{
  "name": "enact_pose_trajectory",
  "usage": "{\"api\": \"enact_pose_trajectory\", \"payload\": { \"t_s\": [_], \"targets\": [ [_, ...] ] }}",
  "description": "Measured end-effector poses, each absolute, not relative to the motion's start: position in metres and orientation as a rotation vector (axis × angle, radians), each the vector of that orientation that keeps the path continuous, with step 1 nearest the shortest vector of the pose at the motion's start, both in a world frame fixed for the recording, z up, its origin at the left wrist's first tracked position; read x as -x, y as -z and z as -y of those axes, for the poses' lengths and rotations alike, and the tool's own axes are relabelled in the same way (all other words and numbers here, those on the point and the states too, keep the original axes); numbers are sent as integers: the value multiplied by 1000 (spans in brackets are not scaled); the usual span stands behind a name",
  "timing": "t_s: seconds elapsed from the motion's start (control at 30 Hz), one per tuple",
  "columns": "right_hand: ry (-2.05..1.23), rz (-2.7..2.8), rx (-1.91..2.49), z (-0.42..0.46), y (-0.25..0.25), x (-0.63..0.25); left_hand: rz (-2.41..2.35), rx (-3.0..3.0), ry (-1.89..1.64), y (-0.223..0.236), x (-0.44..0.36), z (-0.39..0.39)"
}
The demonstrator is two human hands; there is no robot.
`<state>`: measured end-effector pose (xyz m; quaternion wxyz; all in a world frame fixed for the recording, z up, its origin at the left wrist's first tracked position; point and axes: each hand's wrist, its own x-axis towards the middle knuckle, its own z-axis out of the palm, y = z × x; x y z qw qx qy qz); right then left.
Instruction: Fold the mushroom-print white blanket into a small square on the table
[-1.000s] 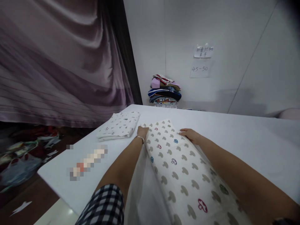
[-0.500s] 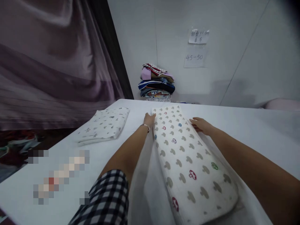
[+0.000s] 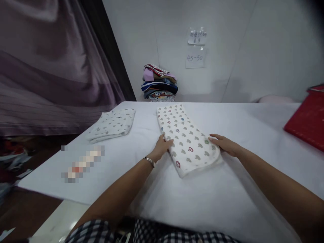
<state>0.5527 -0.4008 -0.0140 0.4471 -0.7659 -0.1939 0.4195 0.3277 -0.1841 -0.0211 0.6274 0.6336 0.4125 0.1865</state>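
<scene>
A long folded white cloth point(image 3: 186, 135) with grey mushroom prints and a few red, blue and green ones lies lengthwise before me. My left hand point(image 3: 162, 148) is at its left edge, thumb over the fabric and the other fingers along the side. At the near right corner, my right hand point(image 3: 225, 143) holds the opposite edge between thumb and fingers; its lower fingers are partly hidden. Further left rests a second folded white cloth point(image 3: 113, 123) with small dark prints.
The white-covered table point(image 3: 141, 135) reaches back to the wall. Behind its far edge rises a pile of folded fabrics point(image 3: 159, 82). A red object point(image 3: 307, 118) stands at the right edge. A purple curtain point(image 3: 63, 67) hangs at left. A pixelated patch point(image 3: 83, 165) hides something on the table.
Both hands have come back from the cloth's far part to its nearer part. My view has pulled back and turned right, bringing the red object into sight.
</scene>
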Motion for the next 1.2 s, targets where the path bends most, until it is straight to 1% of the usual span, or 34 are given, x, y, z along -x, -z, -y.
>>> {"api": "enact_pose_trajectory", "payload": {
  "t_s": [0.23,0.43,0.57,0.67,0.77,0.9,1.07,1.2],
  "targets": [
    [-997,431,1759,438,13,-519,-952,-1768,-503,14,-315,238],
    [-953,501,1655,455,27,-500,-1060,-1821,-548,12,-302,241],
    [-890,603,1708,461,36,-492,-1059,-1891,-551,23,-290,242],
    [-835,680,1774,462,33,-488,-1026,-1975,-660,27,-278,254],
    [-829,664,1796,464,29,-487,-934,-2180,-780,27,-262,277],
    [-874,647,1795,466,26,-487,-709,-2541,-786,29,-246,309],
    [-911,608,1812,467,19,-483,-660,-2728,-804,30,-255,322],
    [-884,551,1837,464,19,-480,-695,-2723,-834,28,-258,318]
  ]
}}
